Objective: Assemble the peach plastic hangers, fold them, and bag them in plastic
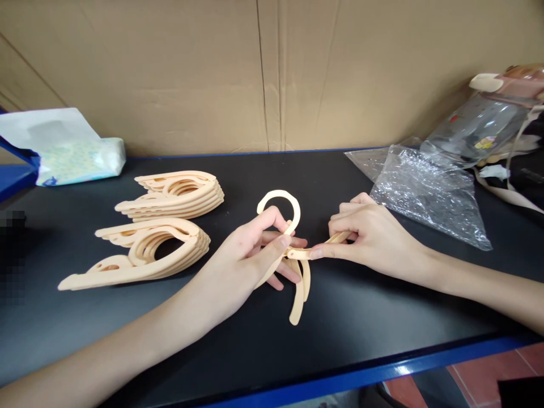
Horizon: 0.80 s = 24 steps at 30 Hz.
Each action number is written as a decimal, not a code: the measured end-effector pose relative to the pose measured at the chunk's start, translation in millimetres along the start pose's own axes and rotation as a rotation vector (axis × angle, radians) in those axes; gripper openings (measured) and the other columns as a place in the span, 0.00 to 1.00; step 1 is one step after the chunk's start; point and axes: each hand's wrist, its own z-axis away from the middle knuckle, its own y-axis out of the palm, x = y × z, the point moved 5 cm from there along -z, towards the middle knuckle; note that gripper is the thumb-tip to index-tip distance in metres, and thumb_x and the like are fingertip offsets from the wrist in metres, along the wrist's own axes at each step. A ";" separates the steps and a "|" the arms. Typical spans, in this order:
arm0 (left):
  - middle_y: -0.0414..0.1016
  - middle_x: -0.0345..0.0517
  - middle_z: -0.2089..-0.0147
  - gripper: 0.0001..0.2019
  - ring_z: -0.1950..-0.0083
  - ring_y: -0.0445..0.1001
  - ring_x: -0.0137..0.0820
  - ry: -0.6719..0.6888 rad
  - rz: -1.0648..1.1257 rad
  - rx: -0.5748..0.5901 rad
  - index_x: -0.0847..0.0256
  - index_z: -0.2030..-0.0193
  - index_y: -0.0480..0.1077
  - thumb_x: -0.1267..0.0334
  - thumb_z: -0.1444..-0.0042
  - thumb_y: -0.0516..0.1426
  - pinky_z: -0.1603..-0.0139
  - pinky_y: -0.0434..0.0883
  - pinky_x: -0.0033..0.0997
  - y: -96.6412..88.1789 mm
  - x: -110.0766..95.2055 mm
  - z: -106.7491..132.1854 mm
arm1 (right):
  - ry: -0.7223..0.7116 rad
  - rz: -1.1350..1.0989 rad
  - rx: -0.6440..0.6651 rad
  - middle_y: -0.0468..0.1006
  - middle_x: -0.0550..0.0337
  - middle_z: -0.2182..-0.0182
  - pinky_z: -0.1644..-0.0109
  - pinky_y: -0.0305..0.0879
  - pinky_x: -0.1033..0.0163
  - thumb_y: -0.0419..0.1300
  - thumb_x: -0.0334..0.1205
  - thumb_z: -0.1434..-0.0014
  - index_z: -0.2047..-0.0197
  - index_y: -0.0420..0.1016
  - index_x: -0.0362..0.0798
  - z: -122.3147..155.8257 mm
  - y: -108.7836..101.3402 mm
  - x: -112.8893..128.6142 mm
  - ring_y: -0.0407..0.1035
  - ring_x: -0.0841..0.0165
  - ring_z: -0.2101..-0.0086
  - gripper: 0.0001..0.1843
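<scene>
A peach plastic folding hanger [293, 226] is held between both hands over the black tabletop [323, 328]. My left hand [246, 249] grips it near the round hook, fingers wrapped round the middle. My right hand [365, 235] pinches one folding arm of the same hanger, pulling it to the right. The hanger's other arm hangs down toward the near edge. To the left lie two stacks of folded peach hangers, the far stack [178, 195] and the near stack [144, 252].
A crumpled clear plastic bag [425, 195] lies at the right, with a clear bottle [480, 127] and a strap behind it. A white packet [68, 147] sits at the far left. A cardboard wall stands behind. The table's blue front edge [382, 371] runs along the bottom.
</scene>
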 end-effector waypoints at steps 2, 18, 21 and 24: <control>0.80 0.45 0.56 0.10 0.65 0.83 0.35 -0.010 -0.001 0.000 0.58 0.63 0.59 0.56 0.33 0.54 0.70 0.76 0.27 0.6 1.4 -0.5 | 0.007 0.003 0.005 0.63 0.69 0.87 0.60 0.51 0.60 0.57 0.68 0.43 0.86 0.60 0.46 -0.3 0.6 0.5 0.57 0.75 0.78 0.36; 0.78 0.35 0.57 0.09 0.73 0.73 0.22 0.095 -0.374 -0.107 0.53 0.52 0.70 0.57 0.37 0.57 0.72 0.70 0.22 -9.6 2.9 -1.3 | 0.059 0.106 -0.183 0.64 0.68 0.86 0.60 0.57 0.56 0.56 0.66 0.41 0.79 0.63 0.50 -15.8 -27.6 -46.8 0.59 0.69 0.78 0.29; 0.79 0.33 0.59 0.07 0.67 0.76 0.25 0.180 -0.496 -0.119 0.54 0.54 0.71 0.58 0.34 0.55 0.65 0.71 0.23 -9.5 -0.6 -1.5 | 0.026 0.279 -0.340 0.77 0.56 0.69 0.54 0.57 0.50 0.57 0.65 0.41 0.72 0.70 0.51 -13.9 -35.1 -49.9 0.69 0.58 0.64 0.25; 0.79 0.33 0.59 0.07 0.58 0.79 0.27 0.247 -0.528 -0.090 0.54 0.54 0.71 0.60 0.32 0.52 0.59 0.71 0.24 -7.0 -2.9 -1.6 | -0.012 0.431 -0.469 0.74 0.44 0.51 0.52 0.58 0.48 0.60 0.61 0.41 0.59 0.73 0.49 -9.3 -36.4 -41.1 0.67 0.49 0.52 0.23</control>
